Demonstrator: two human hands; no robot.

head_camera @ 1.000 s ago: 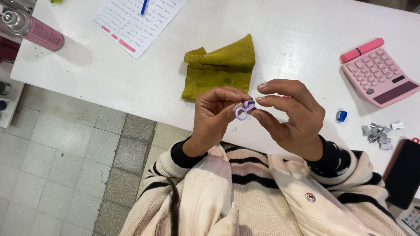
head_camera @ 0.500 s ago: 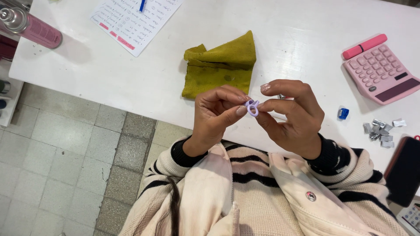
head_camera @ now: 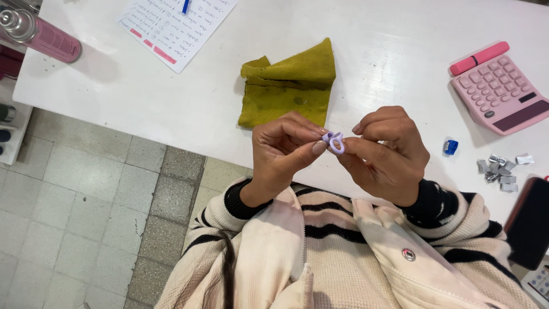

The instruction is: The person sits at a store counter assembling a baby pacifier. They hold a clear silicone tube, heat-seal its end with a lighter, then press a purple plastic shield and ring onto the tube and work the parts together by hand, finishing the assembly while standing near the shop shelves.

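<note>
We pinch a small lilac ring piece (head_camera: pixel 333 141) between our left hand (head_camera: pixel 284 150) and right hand (head_camera: pixel 388 153), both closed on it, above the white worktop (head_camera: pixel 171 97), near the olive cloth (head_camera: pixel 287 86).

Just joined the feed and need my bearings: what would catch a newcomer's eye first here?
Dead centre, the left hand and right hand pinch a small lilac ring-shaped piece between their fingertips, above the near edge of the white table. Just behind them lies a crumpled olive-green cloth, and a pink calculator sits at the far right.
</note>
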